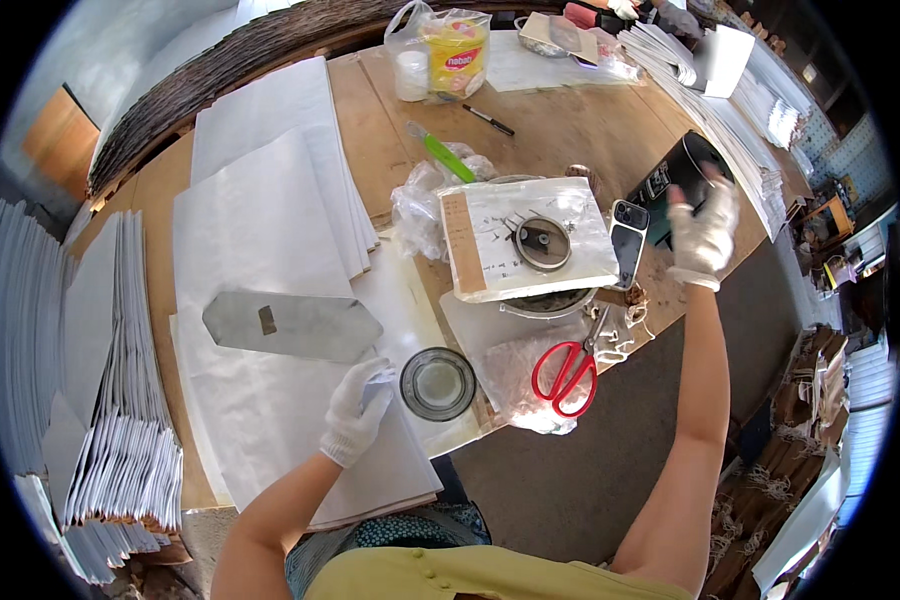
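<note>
My left hand (pixel 358 412), in a white knit glove, rests at the right side of a stack of large white paper sheets (pixel 240 215). Its thumb stands apart from loosely bent fingers, and I see nothing in it. Just beyond lies a grey flat plate (pixel 295 326) with pointed ends and a small dark patch. A round glass dish (pixel 438 384) sits right of this hand. My right hand (pixel 705 235), also gloved, is raised with thumb and fingers apart beside a black cylindrical container (pixel 682 172). Whether the fingers touch the container I cannot tell.
Red-handled scissors (pixel 566 378) lie on a plastic bag (pixel 520 375) at the near edge. A white box lid (pixel 480 235) carries a round metal tin (pixel 542 243); a phone (pixel 627 240) leans beside it. Farther back are a green-handled tool (pixel 448 158), a pen (pixel 488 120) and a yellow tub (pixel 457 58).
</note>
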Demonstrator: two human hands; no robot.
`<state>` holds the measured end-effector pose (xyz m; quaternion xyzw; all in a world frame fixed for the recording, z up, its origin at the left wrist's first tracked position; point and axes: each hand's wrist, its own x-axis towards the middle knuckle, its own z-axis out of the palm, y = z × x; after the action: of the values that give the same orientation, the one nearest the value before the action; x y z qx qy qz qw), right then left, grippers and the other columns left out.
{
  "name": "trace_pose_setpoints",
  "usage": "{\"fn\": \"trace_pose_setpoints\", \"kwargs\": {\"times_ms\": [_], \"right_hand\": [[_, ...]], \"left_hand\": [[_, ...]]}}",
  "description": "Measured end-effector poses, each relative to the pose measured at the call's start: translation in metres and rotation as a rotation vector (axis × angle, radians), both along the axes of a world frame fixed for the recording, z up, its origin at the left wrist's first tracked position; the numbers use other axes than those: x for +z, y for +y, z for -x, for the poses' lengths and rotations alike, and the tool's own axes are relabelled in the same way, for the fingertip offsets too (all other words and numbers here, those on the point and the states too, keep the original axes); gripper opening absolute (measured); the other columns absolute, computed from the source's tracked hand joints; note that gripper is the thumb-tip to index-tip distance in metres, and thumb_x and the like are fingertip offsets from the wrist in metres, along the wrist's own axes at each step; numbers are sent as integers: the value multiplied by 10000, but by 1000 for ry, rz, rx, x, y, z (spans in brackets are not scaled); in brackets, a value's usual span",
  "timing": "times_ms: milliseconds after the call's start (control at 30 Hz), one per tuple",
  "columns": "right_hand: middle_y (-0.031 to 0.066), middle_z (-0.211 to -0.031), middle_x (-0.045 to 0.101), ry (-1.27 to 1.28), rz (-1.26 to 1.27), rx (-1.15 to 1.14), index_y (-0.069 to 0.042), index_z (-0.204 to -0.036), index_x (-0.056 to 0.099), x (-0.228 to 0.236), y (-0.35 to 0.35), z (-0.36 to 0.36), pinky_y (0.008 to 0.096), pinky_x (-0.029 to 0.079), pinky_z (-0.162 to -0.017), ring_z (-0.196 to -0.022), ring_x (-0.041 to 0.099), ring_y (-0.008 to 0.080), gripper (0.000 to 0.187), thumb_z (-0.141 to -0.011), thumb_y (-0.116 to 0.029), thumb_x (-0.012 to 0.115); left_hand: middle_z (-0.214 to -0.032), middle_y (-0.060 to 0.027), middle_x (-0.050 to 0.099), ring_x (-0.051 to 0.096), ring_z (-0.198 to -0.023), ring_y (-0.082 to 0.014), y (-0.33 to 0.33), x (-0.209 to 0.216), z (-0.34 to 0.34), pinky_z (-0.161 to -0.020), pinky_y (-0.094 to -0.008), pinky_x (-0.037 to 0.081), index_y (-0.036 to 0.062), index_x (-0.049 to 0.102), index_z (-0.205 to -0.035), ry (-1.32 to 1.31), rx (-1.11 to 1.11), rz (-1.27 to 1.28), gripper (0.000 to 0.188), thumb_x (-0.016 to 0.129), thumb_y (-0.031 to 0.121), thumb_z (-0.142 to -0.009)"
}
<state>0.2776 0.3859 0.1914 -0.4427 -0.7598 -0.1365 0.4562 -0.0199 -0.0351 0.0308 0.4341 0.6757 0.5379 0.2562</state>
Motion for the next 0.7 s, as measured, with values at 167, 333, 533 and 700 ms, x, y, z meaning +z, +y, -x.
{"fn": "trace_pose_setpoints", "kwargs": {"times_ms": [167, 333, 533, 700], "right_hand": [[138, -1318, 680, -525, 438, 475, -162, -1348, 661, -16, -68, 89, 450, 519, -1019, -1218, 644, 339, 651, -833, -535, 799], [191, -1297, 672, -840, 719, 270, -131, -1403, 589, -4, -87, 128, 478, 481, -1050, -1229, 630, 379, 818, -738, -532, 843], [144, -1147, 665, -382, 639, 496, -100, -1442, 552, -14, -79, 116, 405, 493, -1027, -1121, 629, 329, 892, -675, -302, 961], [37, -1192, 564, 401, 1159, 953, -87, -1313, 548, -8, -159, 107, 311, 495, -978, -1102, 581, 142, 682, -740, -1, 907]], "left_hand": [[-1218, -164, 712, 692, -1162, -263, -9, -12, -5, -1026, -365, 520, -3, 620, -1344, -112, 38, -28, 426, 691, 2, -925], [-1259, -134, 688, 667, -1194, -205, 1, -7, 6, -1038, -329, 523, -5, 601, -1366, -3, -45, -90, 421, 650, -50, -950], [-1192, -159, 710, 695, -1154, -254, -1, -1, 4, -1014, -365, 536, 7, 620, -1345, -66, -40, -120, 402, 674, 7, -947], [-1186, -149, 709, 702, -1118, -247, -12, -7, 7, -994, -355, 543, 12, 636, -1325, 73, 48, 66, 371, 665, 0, -955]]}}
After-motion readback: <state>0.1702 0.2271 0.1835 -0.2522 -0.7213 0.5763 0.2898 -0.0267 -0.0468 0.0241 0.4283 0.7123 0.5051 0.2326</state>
